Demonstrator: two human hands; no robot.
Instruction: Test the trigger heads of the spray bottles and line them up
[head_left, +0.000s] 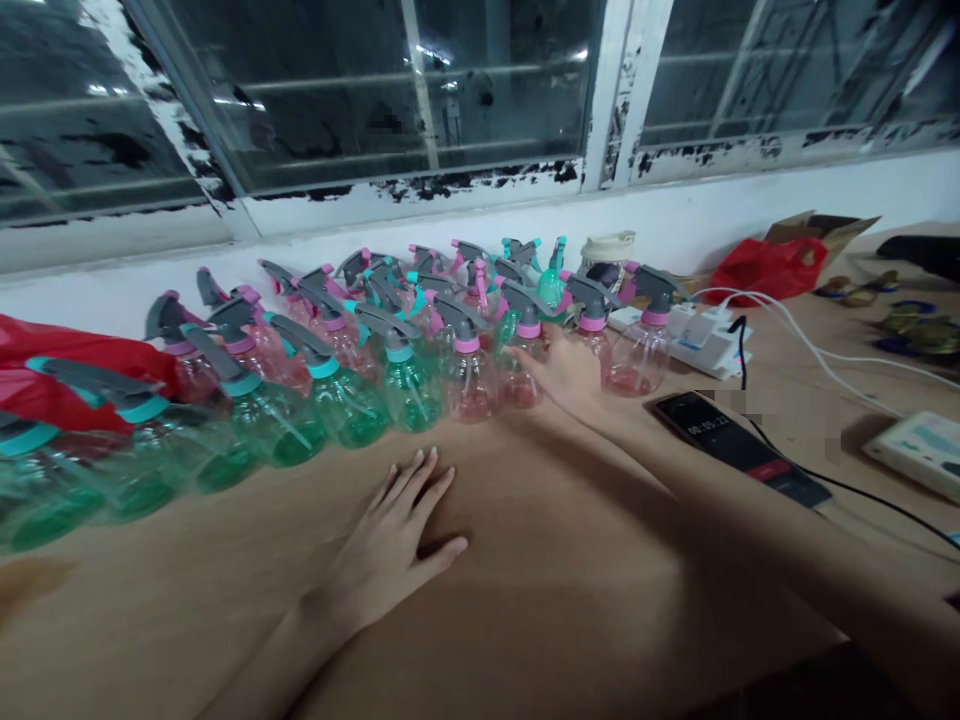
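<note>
My left hand (390, 550) lies flat on the wooden table, fingers spread and nothing in it, just in front of the row of spray bottles. Reaching into the right part of that row, my right hand (570, 372) is closed around a clear pink spray bottle (523, 385) with a pink collar and grey trigger head. Its thumb crosses the bottle's front; the other fingers are partly hidden. To the left stand another pink spray bottle (472, 385) and a green spray bottle (412, 395). Right of the hand is a further pink spray bottle (641, 355).
Several more green and pink bottles stand upright along the wall. A red plastic bag (90, 370) lies at left, another red bag (769, 268) at back right. A phone (742, 450) showing a timer, a power strip (709, 340) and cables lie near my right arm.
</note>
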